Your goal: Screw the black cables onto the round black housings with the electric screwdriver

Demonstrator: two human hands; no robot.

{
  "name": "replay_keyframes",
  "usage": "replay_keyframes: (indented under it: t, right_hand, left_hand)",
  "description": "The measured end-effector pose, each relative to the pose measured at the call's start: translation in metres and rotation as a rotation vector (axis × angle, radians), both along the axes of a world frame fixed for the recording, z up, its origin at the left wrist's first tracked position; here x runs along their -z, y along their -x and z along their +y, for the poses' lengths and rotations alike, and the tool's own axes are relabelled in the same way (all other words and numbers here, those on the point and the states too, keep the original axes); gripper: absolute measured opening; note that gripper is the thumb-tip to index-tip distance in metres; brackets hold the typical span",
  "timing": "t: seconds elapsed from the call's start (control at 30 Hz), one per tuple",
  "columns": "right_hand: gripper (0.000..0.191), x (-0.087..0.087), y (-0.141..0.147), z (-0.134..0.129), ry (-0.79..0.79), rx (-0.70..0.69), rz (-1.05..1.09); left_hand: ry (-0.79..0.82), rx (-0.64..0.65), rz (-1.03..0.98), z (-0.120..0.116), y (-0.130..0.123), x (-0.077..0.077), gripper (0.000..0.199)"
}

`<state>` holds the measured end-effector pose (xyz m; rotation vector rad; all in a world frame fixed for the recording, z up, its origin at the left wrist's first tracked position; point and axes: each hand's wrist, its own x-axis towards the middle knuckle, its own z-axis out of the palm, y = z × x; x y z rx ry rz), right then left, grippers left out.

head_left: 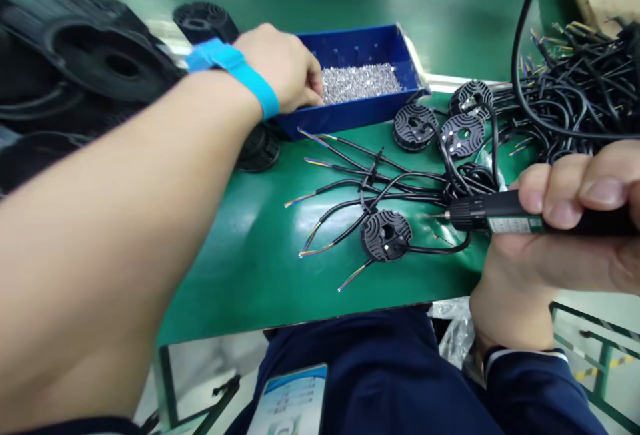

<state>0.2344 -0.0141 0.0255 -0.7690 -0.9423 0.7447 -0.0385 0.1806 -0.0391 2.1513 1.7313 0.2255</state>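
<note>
My left hand (285, 65), with a blue band on its wrist, reaches into a blue bin (350, 112) at its left end. Its fingers are pinched together at the edge of a heap of small silvery screws (363, 80); whatever lies between the fingertips is hidden. My right hand (565, 222) is wrapped round a black electric screwdriver (510, 212), its bit pointing left. Left of the bit, a round black ridged part (386, 235) with a centre hole lies on the green table (240, 275). A black cable runs from it.
Several similar round parts, one a disc (414, 126), lie by the bin among tied black cables (410, 188) with bare coloured wire ends. A cable pile (590, 88) is at right. Large black housings (115, 55) crowd the left. The screwdriver's cord (517, 55) loops at upper right.
</note>
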Motion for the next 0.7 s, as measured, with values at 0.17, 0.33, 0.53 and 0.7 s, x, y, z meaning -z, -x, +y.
replay_keyframes:
  t: [0.17, 0.33, 0.53, 0.7]
  right_hand:
    - [0.025, 0.003, -0.006, -0.003, -0.066, -0.144, 0.011]
    - [0.016, 0.004, -0.002, -0.001, -0.113, -0.181, 0.043]
    - [0.026, 0.009, 0.003, -0.005, -0.117, -0.161, 0.1]
    - [0.032, 0.011, 0.004, -0.008, -0.116, -0.187, 0.142]
  left_hand:
    - [-0.13, -0.021, 0.105, -0.009, 0.003, -0.001, 0.018]
    - [-0.234, 0.039, -0.075, -0.008, 0.013, 0.005, 0.021]
    - [-0.3, -0.047, -0.125, -0.008, 0.021, 0.005, 0.021]
    - [-0.416, -0.072, -0.203, -0.031, 0.013, -0.009, 0.033]
